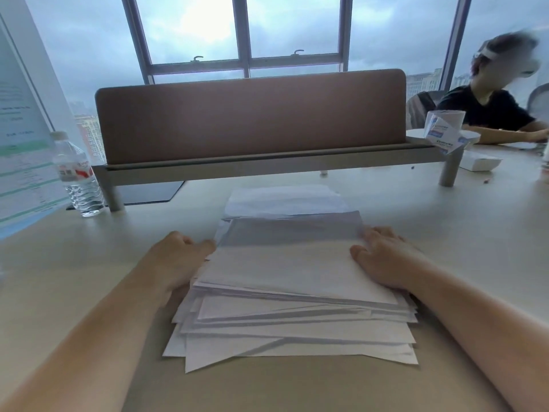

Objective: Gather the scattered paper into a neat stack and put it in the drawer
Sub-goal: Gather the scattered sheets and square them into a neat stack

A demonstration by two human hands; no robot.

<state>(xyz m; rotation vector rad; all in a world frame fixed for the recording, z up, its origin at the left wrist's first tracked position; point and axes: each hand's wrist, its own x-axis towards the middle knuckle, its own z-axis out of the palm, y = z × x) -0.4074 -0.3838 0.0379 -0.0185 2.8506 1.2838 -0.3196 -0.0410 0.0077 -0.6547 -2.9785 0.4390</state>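
Observation:
A loose pile of white paper sheets [294, 298] lies on the beige desk [89, 278] in front of me, its edges fanned out and uneven toward the near side. More sheets [285, 200] stick out beyond the pile's far end. My left hand [178, 257] presses against the pile's left edge with fingers curled under the sheets. My right hand [383, 257] grips the right edge, thumb on top of the paper. No drawer is in view.
A brown divider panel on a grey raised shelf [252, 168] crosses the desk behind the paper. A water bottle [77, 176] stands at the left beside a monitor [20, 144]. A person [493, 111] sits at the far right, near a label roll [442, 129] and a small white box [478, 163].

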